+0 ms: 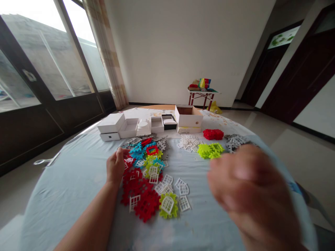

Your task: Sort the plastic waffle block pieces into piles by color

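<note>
My left hand [116,164] is at the left edge of a mixed pile of plastic building pieces, fingers curled in against it. A red piece [128,162] shows right beside its fingertips, and whatever the fingers pinch is hidden. The pile has blue toothed tiles [138,150], large red toothed tiles [146,205], a lime-green tile [169,211] and white window frames [184,203]. My right hand [240,177] is raised close to the camera, smeared by motion, its fingers unreadable. Beyond it lies a stack of lime-green tiles [210,150].
Red pieces [213,134], grey pieces [237,142] and white window frames [188,143] lie in separate heaps. White boxes [111,123], a dark-rimmed box [169,122] and a larger open box [188,116] line the far side of the cloth-covered table [78,184].
</note>
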Tool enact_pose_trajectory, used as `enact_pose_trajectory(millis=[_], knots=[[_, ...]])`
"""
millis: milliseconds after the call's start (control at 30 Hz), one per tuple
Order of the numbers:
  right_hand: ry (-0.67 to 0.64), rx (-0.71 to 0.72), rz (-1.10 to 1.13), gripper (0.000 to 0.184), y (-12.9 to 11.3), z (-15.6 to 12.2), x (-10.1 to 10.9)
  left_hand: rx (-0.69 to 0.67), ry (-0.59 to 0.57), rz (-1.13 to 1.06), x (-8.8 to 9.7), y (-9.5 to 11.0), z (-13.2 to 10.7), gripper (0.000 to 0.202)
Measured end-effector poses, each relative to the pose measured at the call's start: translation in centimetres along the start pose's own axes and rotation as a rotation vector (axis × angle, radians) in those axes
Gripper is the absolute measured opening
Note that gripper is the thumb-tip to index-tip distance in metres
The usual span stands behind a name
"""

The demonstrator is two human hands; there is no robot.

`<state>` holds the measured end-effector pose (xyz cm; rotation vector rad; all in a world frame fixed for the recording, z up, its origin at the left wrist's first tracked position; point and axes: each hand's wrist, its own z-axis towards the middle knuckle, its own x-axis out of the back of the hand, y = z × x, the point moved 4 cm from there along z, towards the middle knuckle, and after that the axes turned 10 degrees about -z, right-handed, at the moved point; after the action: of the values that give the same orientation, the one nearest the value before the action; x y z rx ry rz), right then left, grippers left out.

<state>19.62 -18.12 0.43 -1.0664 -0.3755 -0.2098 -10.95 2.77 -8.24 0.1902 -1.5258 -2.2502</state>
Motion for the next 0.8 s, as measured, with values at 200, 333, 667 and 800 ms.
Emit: enact_pose_trajectory(millis=[200, 333, 667, 800], knots=[[-0.299, 0.209, -0.263, 0.017, 0.7, 8.9, -10.7, 0.037, 0.008, 0.028, 0.0, -0.5, -0.1, 0.047], [-0.458, 0.396, -0.605, 0.032, 3.9, 8.3, -15.6, 0.05, -0.007, 0.028, 0.0, -0.9, 0.0, 0.046], [-0.367, 0.236, -0.384, 0.015, 4.3, 9.8, -13.0, 0.097, -0.018, 0.014, 0.1, -0.4, 0.0, 0.048], [-0.251, -0.066, -0.316, 0.02, 7.6, 11.5, -7.8, 0.113, 0.001, 0.015, 0.2, -0.4, 0.0, 0.047]])
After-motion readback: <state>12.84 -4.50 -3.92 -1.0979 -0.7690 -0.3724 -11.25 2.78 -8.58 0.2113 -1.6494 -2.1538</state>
